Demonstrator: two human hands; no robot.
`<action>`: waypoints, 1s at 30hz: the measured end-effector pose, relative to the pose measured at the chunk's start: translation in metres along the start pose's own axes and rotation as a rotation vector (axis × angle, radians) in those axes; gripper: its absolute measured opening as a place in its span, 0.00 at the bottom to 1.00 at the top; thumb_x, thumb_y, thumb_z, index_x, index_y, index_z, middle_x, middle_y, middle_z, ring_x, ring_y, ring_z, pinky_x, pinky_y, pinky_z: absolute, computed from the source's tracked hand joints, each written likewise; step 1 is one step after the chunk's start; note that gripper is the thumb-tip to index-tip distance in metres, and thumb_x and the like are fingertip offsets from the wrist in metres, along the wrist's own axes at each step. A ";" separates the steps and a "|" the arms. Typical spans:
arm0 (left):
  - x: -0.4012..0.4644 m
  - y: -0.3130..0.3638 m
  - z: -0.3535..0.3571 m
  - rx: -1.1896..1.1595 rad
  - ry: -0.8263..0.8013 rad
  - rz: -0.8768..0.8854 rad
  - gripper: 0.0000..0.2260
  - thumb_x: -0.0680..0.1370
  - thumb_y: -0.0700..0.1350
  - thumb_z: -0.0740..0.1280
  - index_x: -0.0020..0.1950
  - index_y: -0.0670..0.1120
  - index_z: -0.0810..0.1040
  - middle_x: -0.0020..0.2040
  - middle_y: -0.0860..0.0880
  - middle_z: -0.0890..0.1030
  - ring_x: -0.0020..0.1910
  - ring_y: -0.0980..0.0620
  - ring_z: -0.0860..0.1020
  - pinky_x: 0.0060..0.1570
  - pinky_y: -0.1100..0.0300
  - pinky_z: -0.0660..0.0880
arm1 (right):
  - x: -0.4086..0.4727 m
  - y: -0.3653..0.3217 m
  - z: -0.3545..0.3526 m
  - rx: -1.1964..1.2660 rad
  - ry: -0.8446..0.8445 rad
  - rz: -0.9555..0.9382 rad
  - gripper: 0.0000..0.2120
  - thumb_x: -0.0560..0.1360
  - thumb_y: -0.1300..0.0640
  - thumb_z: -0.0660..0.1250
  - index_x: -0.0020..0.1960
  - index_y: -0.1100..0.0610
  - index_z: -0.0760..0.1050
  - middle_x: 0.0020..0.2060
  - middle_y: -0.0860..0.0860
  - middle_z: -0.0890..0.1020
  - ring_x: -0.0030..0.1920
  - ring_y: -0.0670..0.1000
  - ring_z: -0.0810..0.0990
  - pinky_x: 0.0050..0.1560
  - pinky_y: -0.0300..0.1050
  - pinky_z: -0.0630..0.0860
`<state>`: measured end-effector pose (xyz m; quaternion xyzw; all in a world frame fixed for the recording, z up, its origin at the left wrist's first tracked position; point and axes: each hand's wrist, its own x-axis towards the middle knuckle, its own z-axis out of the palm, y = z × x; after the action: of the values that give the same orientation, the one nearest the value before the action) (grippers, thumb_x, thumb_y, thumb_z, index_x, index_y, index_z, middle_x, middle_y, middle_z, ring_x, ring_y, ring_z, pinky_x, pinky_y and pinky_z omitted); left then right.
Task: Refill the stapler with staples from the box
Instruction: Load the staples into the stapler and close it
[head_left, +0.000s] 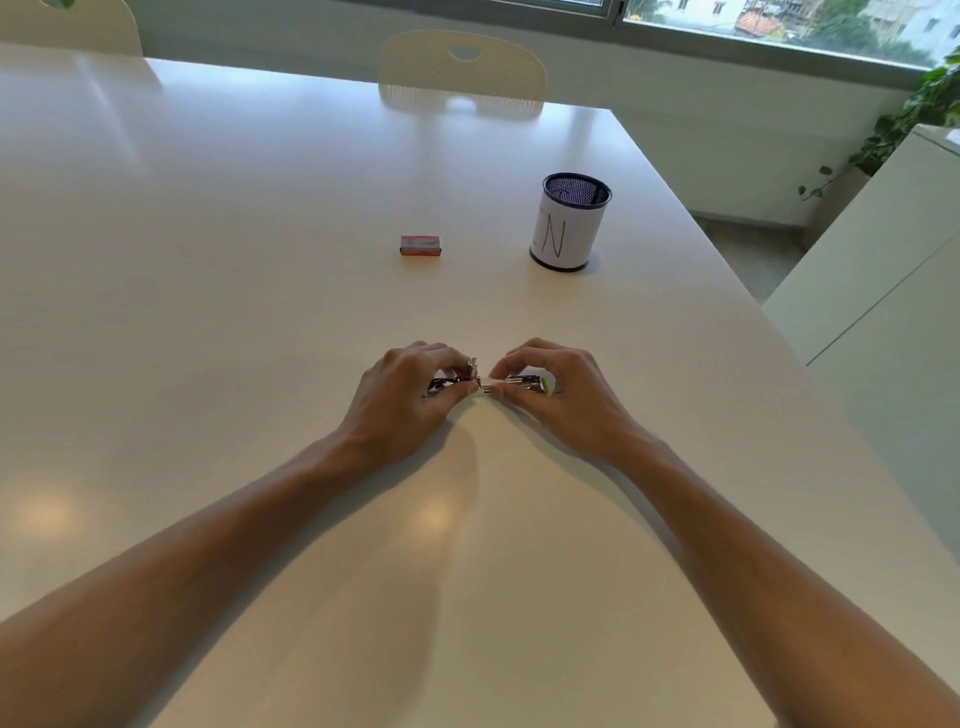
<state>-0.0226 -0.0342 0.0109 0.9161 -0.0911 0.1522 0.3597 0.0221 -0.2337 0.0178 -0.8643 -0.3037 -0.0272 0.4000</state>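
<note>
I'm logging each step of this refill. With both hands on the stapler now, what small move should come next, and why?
Probably seat the staple strip down into the open stapler. The left hand and right hand both grip it, pinching something pale at its middle, while the red staple box lies closed and apart.

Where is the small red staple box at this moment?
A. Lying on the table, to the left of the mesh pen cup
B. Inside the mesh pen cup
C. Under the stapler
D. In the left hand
A: the red staple box lies alone on the table, left of the mesh pen cup, while both hands hold the stapler nearer the person.
</note>
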 end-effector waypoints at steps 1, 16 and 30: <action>0.000 0.000 0.000 -0.002 -0.001 0.002 0.06 0.75 0.47 0.72 0.51 0.49 0.83 0.48 0.53 0.85 0.48 0.52 0.80 0.50 0.49 0.77 | 0.000 0.000 0.000 0.007 0.005 0.006 0.05 0.74 0.55 0.74 0.49 0.54 0.84 0.46 0.47 0.83 0.48 0.45 0.81 0.51 0.45 0.77; -0.001 0.000 0.000 -0.045 -0.016 0.012 0.04 0.75 0.47 0.72 0.49 0.50 0.84 0.45 0.55 0.84 0.47 0.53 0.81 0.48 0.50 0.77 | -0.001 -0.003 0.000 0.012 0.044 0.044 0.06 0.72 0.52 0.76 0.48 0.51 0.85 0.44 0.44 0.84 0.45 0.43 0.82 0.49 0.44 0.78; 0.000 -0.002 -0.001 -0.040 -0.028 0.029 0.07 0.75 0.47 0.72 0.51 0.49 0.84 0.46 0.54 0.85 0.47 0.52 0.81 0.48 0.49 0.77 | -0.011 -0.010 0.003 -0.280 0.017 -0.158 0.09 0.74 0.54 0.71 0.54 0.50 0.84 0.56 0.47 0.82 0.53 0.45 0.78 0.61 0.46 0.68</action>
<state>-0.0228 -0.0325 0.0103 0.9092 -0.1126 0.1428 0.3746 0.0072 -0.2318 0.0190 -0.8848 -0.3605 -0.1077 0.2747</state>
